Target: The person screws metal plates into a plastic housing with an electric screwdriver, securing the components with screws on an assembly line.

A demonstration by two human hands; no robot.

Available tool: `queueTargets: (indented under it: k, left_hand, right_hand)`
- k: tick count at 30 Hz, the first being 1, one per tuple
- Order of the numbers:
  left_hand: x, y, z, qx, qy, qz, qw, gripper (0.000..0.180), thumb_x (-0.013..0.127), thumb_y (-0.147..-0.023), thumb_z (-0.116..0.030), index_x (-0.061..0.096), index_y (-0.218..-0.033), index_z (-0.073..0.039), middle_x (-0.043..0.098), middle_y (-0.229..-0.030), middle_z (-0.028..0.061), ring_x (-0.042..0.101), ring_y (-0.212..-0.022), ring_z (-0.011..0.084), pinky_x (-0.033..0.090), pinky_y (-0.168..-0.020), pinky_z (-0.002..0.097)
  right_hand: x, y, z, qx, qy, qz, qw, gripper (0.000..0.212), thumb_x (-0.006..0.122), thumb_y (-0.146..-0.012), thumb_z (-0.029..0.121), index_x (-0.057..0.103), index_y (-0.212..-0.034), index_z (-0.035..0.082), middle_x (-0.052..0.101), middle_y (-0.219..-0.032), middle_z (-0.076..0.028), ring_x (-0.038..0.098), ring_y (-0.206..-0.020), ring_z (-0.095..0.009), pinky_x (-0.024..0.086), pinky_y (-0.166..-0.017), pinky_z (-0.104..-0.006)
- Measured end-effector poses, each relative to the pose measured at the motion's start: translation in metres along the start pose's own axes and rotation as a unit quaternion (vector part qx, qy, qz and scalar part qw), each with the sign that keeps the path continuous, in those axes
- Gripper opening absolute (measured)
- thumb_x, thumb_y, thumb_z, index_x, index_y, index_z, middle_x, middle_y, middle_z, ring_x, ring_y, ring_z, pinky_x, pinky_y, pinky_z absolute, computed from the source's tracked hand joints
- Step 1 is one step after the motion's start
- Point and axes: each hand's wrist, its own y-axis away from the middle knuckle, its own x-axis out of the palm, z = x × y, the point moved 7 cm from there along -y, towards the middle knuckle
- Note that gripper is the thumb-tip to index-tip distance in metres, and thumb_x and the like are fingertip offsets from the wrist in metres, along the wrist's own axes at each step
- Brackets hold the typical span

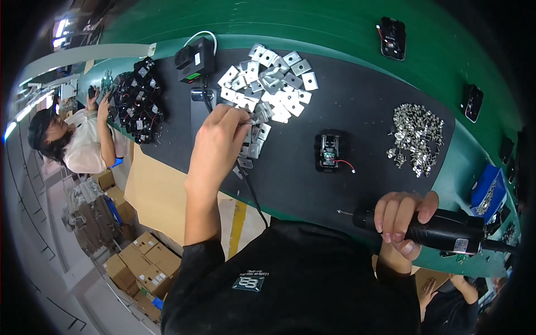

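Note:
My left hand [219,137] reaches to the lower part of a pile of square silver metal plates [272,78], each with a hole. Its thumb and fingers are pinched on a metal plate [258,117]; the fingers partly hide it. My right hand [399,220] is wrapped round a black electric screwdriver [449,228], held level near the mat's front edge with its bit [345,212] toward the left. Between the hands, on the dark mat, lies a small black housing [329,151] with a circuit board and a red wire. It stands apart from both hands.
Loose screws [419,137] are heaped on the right of the mat. Black housings [138,97] are piled at the left, beside a black power box [195,58]. A blue bin [488,190] stands far right. More housings [392,38] lie on the green surface. A co-worker [78,137] sits at left.

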Motion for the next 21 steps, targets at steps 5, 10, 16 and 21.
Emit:
queueTargets:
  k: [5,10,16,21]
  left_hand:
    - [-0.010,0.002,-0.013,0.024,-0.030,-0.074,0.997,0.014,0.071,-0.077,-0.002,0.060,-0.085,-0.002,0.063,-0.082,0.0113,0.061,-0.074,0.0304,0.049,-0.065,0.0371]
    - [0.001,0.014,-0.049,0.005,0.106,-0.079,0.991,0.019,0.078,-0.072,-0.004,0.063,-0.084,-0.001,0.067,-0.081,0.0092,0.064,-0.065,0.0189,0.051,-0.059,0.0285]
    - [0.025,0.011,-0.089,0.102,0.156,-0.042,0.982,0.022,0.080,-0.065,-0.001,0.065,-0.082,-0.003,0.065,-0.087,0.0086,0.063,-0.075,0.0214,0.049,-0.064,0.0289]
    - [0.039,0.008,-0.096,0.118,0.170,-0.049,0.977,0.021,0.079,-0.064,-0.002,0.066,-0.081,-0.004,0.061,-0.102,0.0087,0.057,-0.092,0.0253,0.048,-0.072,0.0324]
  right_hand:
    - [-0.003,0.010,0.000,0.009,-0.017,-0.004,1.000,0.041,0.071,-0.075,0.006,0.044,-0.106,0.012,0.056,-0.068,-0.001,0.056,-0.056,-0.015,0.047,-0.058,-0.0302]
    - [-0.005,0.012,0.006,0.010,-0.011,-0.013,1.000,0.041,0.072,-0.076,0.005,0.045,-0.105,0.013,0.056,-0.067,0.000,0.057,-0.058,-0.015,0.047,-0.059,-0.0305]
    - [-0.005,0.012,0.006,0.020,-0.035,-0.023,0.999,0.042,0.073,-0.074,0.002,0.047,-0.105,0.013,0.056,-0.067,0.000,0.058,-0.059,-0.016,0.048,-0.060,-0.0313]
    - [-0.006,0.011,0.009,0.016,-0.038,-0.009,0.999,0.041,0.072,-0.074,0.000,0.048,-0.105,0.012,0.057,-0.068,-0.001,0.058,-0.059,-0.016,0.049,-0.061,-0.0317]
